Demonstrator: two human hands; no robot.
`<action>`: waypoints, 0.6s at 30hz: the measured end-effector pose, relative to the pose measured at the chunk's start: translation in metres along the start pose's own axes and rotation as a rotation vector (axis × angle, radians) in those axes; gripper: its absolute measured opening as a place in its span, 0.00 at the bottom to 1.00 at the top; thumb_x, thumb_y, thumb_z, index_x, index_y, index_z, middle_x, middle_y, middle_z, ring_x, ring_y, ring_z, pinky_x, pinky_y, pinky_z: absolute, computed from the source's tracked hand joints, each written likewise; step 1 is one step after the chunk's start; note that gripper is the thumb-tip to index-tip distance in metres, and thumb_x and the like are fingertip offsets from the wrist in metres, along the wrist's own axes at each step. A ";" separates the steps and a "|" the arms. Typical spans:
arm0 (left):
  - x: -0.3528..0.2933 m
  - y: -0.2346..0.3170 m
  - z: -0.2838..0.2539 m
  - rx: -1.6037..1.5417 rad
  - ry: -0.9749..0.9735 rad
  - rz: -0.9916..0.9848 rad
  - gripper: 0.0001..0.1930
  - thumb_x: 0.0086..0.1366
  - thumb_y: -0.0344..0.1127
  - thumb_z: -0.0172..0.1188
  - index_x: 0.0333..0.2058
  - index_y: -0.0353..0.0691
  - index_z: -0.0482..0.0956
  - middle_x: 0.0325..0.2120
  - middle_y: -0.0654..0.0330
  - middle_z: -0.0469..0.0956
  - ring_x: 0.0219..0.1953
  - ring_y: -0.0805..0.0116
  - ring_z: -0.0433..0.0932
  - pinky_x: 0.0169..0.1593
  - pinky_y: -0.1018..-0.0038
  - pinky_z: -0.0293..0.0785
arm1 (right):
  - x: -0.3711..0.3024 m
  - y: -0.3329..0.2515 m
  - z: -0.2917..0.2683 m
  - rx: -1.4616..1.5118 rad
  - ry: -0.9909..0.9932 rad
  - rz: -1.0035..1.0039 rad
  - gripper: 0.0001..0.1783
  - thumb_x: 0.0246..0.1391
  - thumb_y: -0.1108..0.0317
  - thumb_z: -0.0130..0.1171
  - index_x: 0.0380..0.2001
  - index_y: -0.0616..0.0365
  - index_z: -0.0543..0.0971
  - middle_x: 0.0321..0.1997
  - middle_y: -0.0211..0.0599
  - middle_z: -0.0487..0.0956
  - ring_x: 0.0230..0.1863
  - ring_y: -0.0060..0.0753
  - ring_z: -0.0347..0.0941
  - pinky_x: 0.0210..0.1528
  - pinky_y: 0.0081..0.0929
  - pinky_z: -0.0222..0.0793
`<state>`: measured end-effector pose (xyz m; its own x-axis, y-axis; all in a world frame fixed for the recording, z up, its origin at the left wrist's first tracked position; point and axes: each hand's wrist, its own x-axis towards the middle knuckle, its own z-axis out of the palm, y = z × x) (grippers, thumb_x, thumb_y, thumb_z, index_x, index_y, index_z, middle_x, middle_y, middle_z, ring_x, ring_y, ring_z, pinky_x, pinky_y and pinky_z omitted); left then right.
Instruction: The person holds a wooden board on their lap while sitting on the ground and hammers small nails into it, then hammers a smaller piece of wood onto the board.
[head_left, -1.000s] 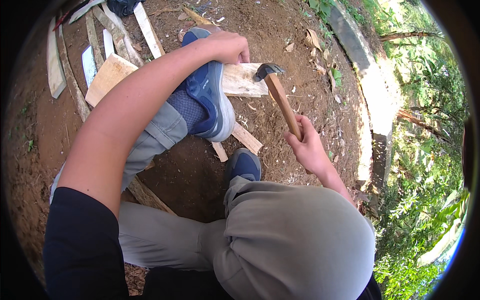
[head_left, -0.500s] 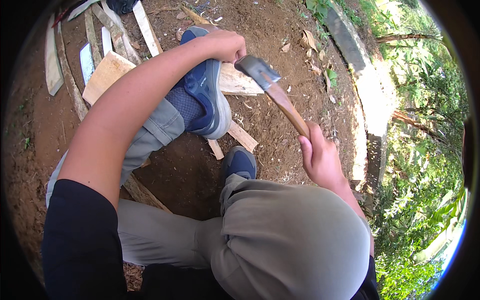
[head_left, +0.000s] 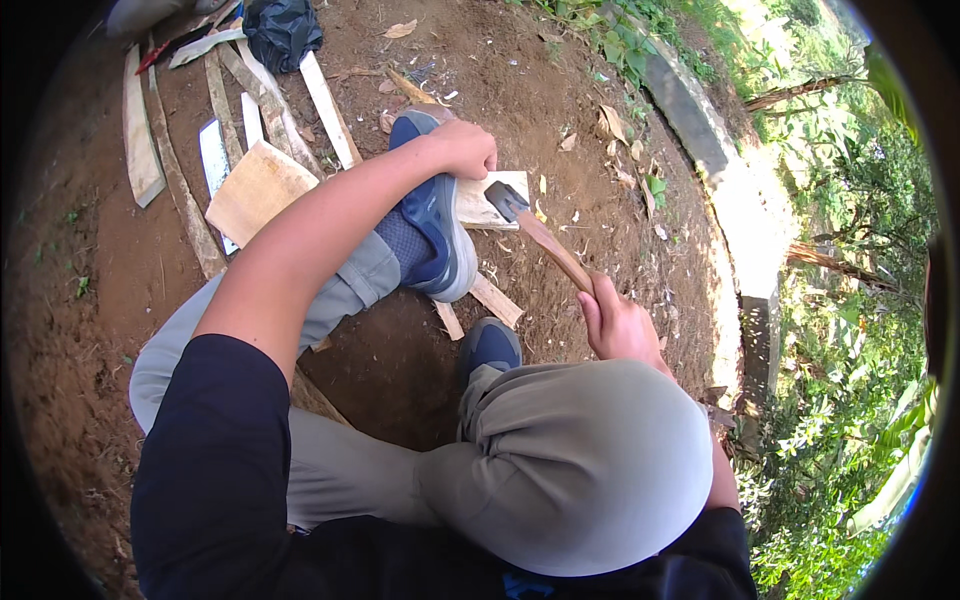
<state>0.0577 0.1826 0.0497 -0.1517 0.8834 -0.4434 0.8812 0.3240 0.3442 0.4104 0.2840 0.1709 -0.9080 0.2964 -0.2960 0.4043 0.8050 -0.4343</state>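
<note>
My right hand (head_left: pixel 622 325) is wrapped round the wooden handle of a hatchet (head_left: pixel 550 243). Its dark metal head is down at the right end of a pale wooden board (head_left: pixel 482 208), appearing to touch it. Part of that board is hidden beneath my left shoe (head_left: pixel 437 225). Above the board, just past the shoe, my left hand (head_left: pixel 463 150) is closed in a fist. Whatever its fingers hold, if anything, stays hidden.
Several wooden strips (head_left: pixel 332 110) and a wide pale block (head_left: pixel 262 185) lie on the dirt at left. A black plastic bag (head_left: pixel 282 35) sits beyond them. Small offcuts (head_left: pixel 495 298) rest near my shoes. A concrete edge (head_left: pixel 690 110) borders greenery at right.
The hatchet head has come down from beside my left fist onto the board's end. My view has shifted, bringing more of the bag into sight. The left hand stays closed.
</note>
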 end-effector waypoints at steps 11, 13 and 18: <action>-0.006 -0.003 0.009 -0.085 0.024 0.048 0.15 0.57 0.40 0.72 0.44 0.55 0.91 0.37 0.60 0.89 0.40 0.57 0.87 0.42 0.60 0.80 | -0.001 -0.015 -0.001 0.006 0.079 -0.102 0.15 0.74 0.54 0.50 0.47 0.54 0.71 0.22 0.52 0.81 0.23 0.63 0.81 0.23 0.54 0.77; -0.004 -0.003 0.007 -0.094 0.026 0.035 0.15 0.56 0.39 0.74 0.45 0.55 0.91 0.36 0.60 0.89 0.40 0.57 0.88 0.42 0.60 0.80 | 0.001 -0.017 -0.004 0.021 0.035 -0.106 0.15 0.74 0.54 0.50 0.47 0.54 0.71 0.22 0.53 0.81 0.24 0.63 0.80 0.23 0.55 0.77; 0.006 -0.001 -0.002 -0.111 -0.021 0.005 0.16 0.55 0.38 0.75 0.44 0.53 0.91 0.37 0.62 0.90 0.41 0.60 0.88 0.42 0.62 0.80 | 0.001 0.014 0.010 0.044 -0.096 0.080 0.15 0.73 0.55 0.52 0.50 0.54 0.71 0.25 0.55 0.82 0.25 0.66 0.80 0.27 0.57 0.76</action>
<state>0.0555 0.1879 0.0482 -0.1367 0.8785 -0.4578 0.8269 0.3557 0.4356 0.4166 0.2905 0.1565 -0.8588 0.3067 -0.4103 0.4814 0.7569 -0.4419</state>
